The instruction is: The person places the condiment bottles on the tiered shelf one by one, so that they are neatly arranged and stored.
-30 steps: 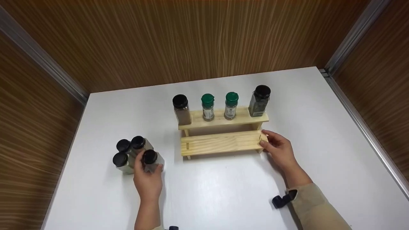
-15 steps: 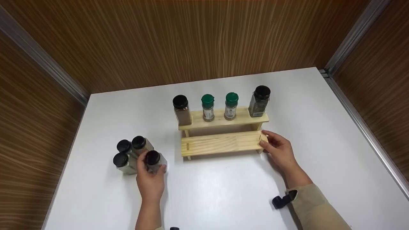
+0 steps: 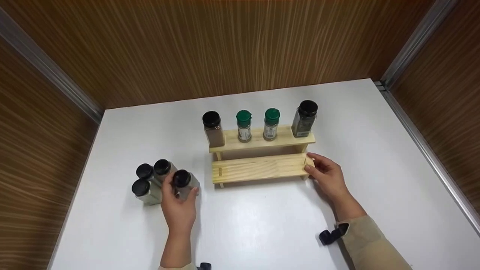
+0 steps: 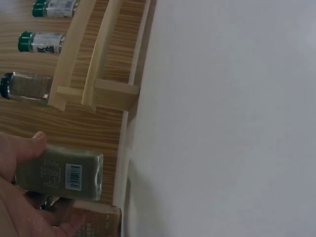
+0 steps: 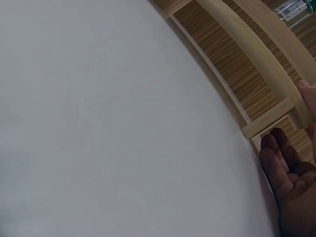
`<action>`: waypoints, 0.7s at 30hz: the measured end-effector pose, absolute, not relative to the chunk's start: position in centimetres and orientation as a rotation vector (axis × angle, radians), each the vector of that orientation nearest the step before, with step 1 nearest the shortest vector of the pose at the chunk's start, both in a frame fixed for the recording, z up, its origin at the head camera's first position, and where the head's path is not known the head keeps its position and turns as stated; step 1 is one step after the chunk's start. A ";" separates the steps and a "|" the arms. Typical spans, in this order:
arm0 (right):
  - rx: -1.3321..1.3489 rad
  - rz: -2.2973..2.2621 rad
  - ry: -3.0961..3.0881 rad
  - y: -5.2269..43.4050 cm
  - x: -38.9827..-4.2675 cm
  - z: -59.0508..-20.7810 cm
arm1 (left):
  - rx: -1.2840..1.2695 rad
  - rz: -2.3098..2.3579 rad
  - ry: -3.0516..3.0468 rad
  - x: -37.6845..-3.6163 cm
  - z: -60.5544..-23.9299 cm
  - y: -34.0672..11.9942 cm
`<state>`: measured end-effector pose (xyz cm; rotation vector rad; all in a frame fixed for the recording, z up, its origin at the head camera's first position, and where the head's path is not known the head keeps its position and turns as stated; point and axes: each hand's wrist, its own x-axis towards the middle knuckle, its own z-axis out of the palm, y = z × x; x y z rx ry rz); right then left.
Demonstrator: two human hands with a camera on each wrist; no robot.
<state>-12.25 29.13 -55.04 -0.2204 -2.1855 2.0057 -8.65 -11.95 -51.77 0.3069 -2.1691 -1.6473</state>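
At about eight o'clock on the white counter, the left hand has its fingers and thumb curled round a black-capped spice jar, the one at the right of a cluster of four; the other three jars stand just beside it. At about three o'clock of the wooden rack, the right hand rests relaxed fingers against the end of the lower shelf and clasps nothing. To do this well, the person would likely lift the jar straight up clear of its neighbours so that none tips, keep it upright, and let the right hand brace the rack while the jar goes toward the bare lower shelf. The upper shelf carries four jars, two green-capped between two black-capped. Against the frame a second ago, the gripped jar has shifted toward two o'clock, away from the cluster, and the left hand with it; the right hand and the rack have not moved.
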 end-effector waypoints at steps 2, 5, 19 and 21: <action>-0.226 2.004 -2.185 29.1 -12.3 -55.0 | 0.289 -1.654 -2.156 -8.9 -51.3 -11.8; -0.231 1.996 -2.192 29.1 -12.2 -55.0 | 0.265 -1.656 -2.147 -9.3 -50.6 -11.4; -0.217 2.003 -2.171 29.0 -12.3 -55.1 | 0.173 -1.657 -2.089 -10.3 -49.0 -9.3; -0.220 2.008 -2.168 29.1 -12.3 -55.1 | 0.166 -1.648 -2.097 -10.4 -48.9 -9.0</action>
